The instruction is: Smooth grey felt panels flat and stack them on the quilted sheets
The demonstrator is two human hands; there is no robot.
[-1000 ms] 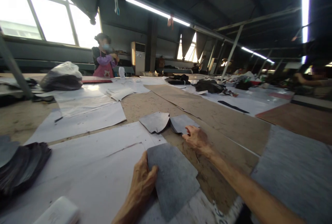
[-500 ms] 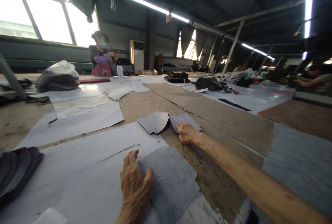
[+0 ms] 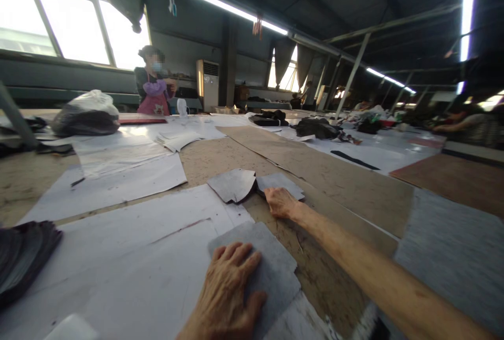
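Dark, layered cut pieces (image 3: 27,261) lie stacked at the far left, cropped by the edge of the view. Next comes a pale object (image 3: 73,329) at the bottom, too cut off to identify, and farther back a filled plastic bag (image 3: 86,116). White paper (image 3: 129,271) spreads over the near table, and beyond it stands a co-worker (image 3: 154,85) in a pink apron, arms bent in front. Toward the middle, one small grey stack (image 3: 231,185) rests partly on the paper's far corner. Nearer, the left hand (image 3: 232,287) lies palm down with fingers spread on a grey piece (image 3: 273,256), pressing on it rather than clasping anything. Just beyond that piece, the right hand (image 3: 281,204) has its fingers curled at the near edge of a second grey stack (image 3: 280,180), beside the first; whether they pinch a layer cannot be told. Brown sheeting (image 3: 315,172) runs behind. Farther right lie grey cloth (image 3: 452,256) and a reddish-brown panel (image 3: 459,179), with another person (image 3: 478,127) beyond, arm extended.
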